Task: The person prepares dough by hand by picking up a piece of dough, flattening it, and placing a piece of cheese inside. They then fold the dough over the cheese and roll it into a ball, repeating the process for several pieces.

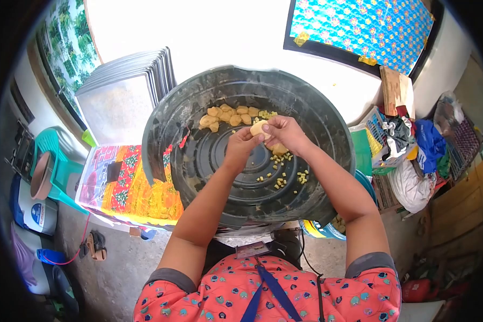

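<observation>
Between the fingertips of my left hand [243, 144] and my right hand [285, 133] is a pale yellow piece of dough [258, 128]. Both hands are closed on it, above a large round dark basin [209, 185]. Under my right hand lies a larger lump of dough [278, 149], partly hidden by the fingers. A cluster of shaped dough pieces [225, 114] rests toward the basin's far left side. Small yellow-green cubes [280, 160] are scattered near my right hand and lower down in the basin.
Thin metal trays [123, 96] stand stacked at the left behind the basin. A colourful patterned cloth [129, 182] covers the table on the left. A teal plastic chair [59, 166] is at far left. Bags and crates [408, 145] are piled at right. A wooden board [390, 91] leans behind them.
</observation>
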Available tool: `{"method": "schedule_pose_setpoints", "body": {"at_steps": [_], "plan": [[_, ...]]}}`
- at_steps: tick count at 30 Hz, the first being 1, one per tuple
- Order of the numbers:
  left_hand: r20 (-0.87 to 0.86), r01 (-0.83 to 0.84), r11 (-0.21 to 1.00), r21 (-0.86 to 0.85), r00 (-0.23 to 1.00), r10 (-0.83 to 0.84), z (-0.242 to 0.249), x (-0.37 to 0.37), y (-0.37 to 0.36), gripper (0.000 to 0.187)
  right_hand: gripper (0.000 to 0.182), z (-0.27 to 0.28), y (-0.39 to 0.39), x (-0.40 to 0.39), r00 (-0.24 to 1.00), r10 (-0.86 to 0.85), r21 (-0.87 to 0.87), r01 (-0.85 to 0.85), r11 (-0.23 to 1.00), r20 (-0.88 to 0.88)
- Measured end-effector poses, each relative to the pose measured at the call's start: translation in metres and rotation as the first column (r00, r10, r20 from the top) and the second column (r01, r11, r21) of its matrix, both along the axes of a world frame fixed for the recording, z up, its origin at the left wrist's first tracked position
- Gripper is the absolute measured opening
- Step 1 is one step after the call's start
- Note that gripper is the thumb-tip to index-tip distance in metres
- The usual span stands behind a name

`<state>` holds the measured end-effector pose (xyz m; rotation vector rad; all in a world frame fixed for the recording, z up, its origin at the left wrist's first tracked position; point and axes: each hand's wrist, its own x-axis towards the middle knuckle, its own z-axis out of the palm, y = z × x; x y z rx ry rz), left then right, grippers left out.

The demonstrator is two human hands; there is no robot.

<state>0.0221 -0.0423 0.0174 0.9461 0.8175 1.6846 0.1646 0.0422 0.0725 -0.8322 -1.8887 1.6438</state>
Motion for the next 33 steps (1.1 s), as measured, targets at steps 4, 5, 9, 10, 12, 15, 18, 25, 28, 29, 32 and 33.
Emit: {"method": "schedule_pose_setpoints", "body": {"at_steps": [4,5,9,10,12,15,18,25,28,29,32,33], "plan": [[-0.027,-0.08,0.997,0.007,0.996,0.08,-0.003,-0.001,0.002,0.027,0.031,0.008,-0.001,0.0,0.999,-0.028,-0.199,0.025,0.98,-0.016],[-0.036,-0.1,0.995,0.023,0.994,0.101,-0.004,-0.001,0.002,0.026,0.031,0.009,-0.002,0.001,0.999,-0.038,-0.144,0.035,0.989,-0.019],[-0.141,-0.023,0.999,0.046,0.99,0.029,-0.005,-0.002,0.002,0.026,0.031,0.008,-0.003,0.002,0.999,-0.009,0.005,0.01,1.0,-0.036],[-0.164,0.009,1.0,0.01,0.986,-0.007,-0.005,-0.003,0.001,0.025,0.031,0.005,0.0,0.003,0.999,0.011,0.025,-0.01,1.0,-0.039],[-0.094,0.089,0.994,-0.058,0.991,-0.094,-0.005,-0.003,0.002,0.025,0.03,0.004,0.005,0.006,0.998,-0.02,0.146,0.012,0.989,0.052],[0.1,0.184,0.978,-0.101,0.98,-0.174,-0.008,-0.001,0.003,0.03,0.027,0.005,0.001,0.003,0.988,-0.093,0.272,0.057,0.961,0.123],[0.101,0.155,0.985,-0.08,0.984,-0.146,-0.009,-0.004,0.003,0.034,0.024,0.005,0.001,0.001,0.988,-0.077,0.236,0.043,0.971,0.135],[-0.001,0.086,0.994,-0.072,0.996,-0.087,-0.016,-0.007,0.005,0.038,0.029,0.009,-0.005,0.003,0.988,0.048,0.346,-0.097,0.933,0.149],[0.141,0.186,0.982,-0.025,0.973,-0.181,-0.008,-0.003,0.004,0.032,0.035,0.0,0.006,0.003,0.994,-0.05,0.446,-0.001,0.895,0.101],[0.187,0.226,0.974,-0.007,0.957,-0.22,-0.002,-0.002,0.002,0.03,0.037,-0.001,0.01,0.005,0.993,-0.002,0.326,-0.035,0.945,0.114],[-0.036,0.131,0.991,-0.039,0.991,-0.133,-0.009,-0.001,0.004,0.034,0.046,0.003,0.01,0.01,0.988,0.08,0.048,-0.087,0.995,0.129],[-0.031,0.115,0.993,-0.034,0.993,-0.116,-0.008,0.0,0.005,0.036,0.048,0.008,0.004,0.01,0.988,0.068,0.021,-0.072,0.997,0.139]]}}
